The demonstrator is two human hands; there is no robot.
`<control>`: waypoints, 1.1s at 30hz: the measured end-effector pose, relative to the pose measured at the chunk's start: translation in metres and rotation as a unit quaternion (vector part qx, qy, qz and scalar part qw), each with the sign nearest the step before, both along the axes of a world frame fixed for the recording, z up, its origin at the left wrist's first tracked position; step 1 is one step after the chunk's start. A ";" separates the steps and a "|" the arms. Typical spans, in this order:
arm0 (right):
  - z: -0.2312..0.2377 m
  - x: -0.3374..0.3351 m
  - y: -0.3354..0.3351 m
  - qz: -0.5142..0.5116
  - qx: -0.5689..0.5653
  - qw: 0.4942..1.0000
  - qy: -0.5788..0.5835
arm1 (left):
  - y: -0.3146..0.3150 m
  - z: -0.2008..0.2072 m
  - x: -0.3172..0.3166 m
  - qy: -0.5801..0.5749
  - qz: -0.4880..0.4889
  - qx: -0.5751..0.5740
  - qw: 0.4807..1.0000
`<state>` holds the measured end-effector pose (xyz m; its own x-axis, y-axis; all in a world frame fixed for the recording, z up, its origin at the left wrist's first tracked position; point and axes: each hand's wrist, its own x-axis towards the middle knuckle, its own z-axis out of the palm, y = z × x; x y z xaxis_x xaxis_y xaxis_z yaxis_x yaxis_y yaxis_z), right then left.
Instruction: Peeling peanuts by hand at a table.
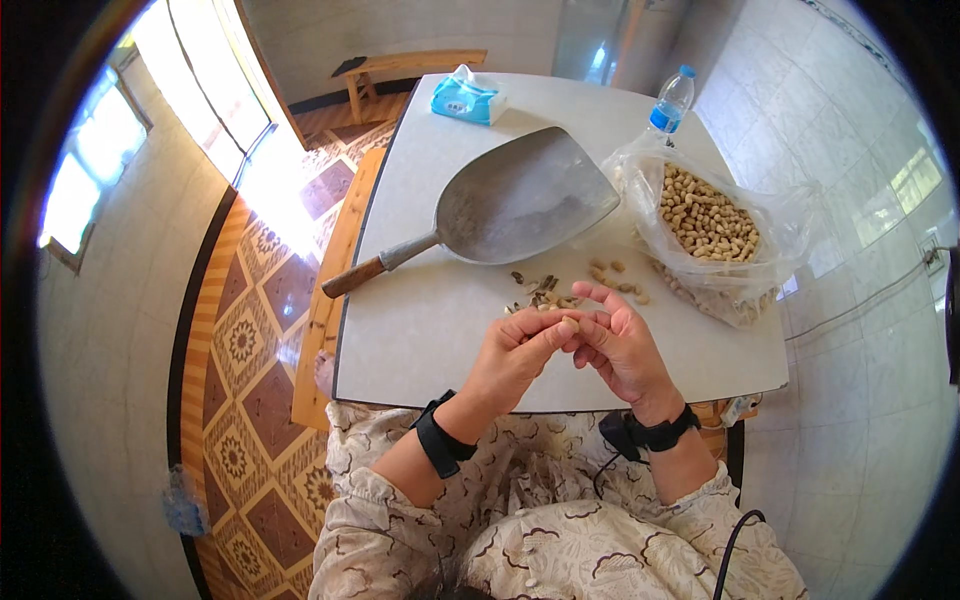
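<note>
My left hand [510, 352] and my right hand [628, 352] meet over the front part of the table, fingertips together. Pinched between the thumbs and fingers is a small tan peanut [570, 323], mostly covered by them. Just beyond my hands lies a scatter of dark and pale shell bits [540, 288]. Several loose unshelled peanuts [620, 282] rest to the right of the bits. An open clear plastic bag [790, 225] on the right side of the table holds a heap of unshelled peanuts [708, 218].
A big metal scoop [520, 200] with a wooden handle lies across the table [420, 350]. Tissues in a blue pack [466, 98] and a clear bottle [674, 98] stand at the far side. Wooden benches [322, 330] flank the left edge and back wall.
</note>
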<state>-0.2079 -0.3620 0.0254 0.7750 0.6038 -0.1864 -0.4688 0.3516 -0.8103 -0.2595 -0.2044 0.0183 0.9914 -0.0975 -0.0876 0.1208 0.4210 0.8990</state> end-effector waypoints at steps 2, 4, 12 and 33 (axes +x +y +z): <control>0.004 -0.007 0.007 0.013 -0.031 0.996 -0.077 | -0.001 -0.001 -0.001 -0.031 0.035 -0.004 0.999; 0.001 -0.009 0.011 0.002 -0.062 0.988 -0.142 | -0.003 0.000 -0.001 -0.059 0.028 -0.048 0.997; -0.002 -0.021 0.036 -0.118 -0.173 0.932 -0.296 | -0.005 -0.011 -0.001 -0.033 0.071 -0.076 0.994; -0.007 -0.010 0.033 -0.139 -0.171 0.965 -0.143 | -0.006 -0.028 0.011 0.078 0.036 -0.096 0.992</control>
<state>-0.2177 -0.3294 0.0184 0.9472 0.3070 -0.0923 -0.1347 0.1199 -0.9836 -0.2481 -0.2108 -0.0093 0.9720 -0.0558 -0.2281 0.2158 0.5951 0.7741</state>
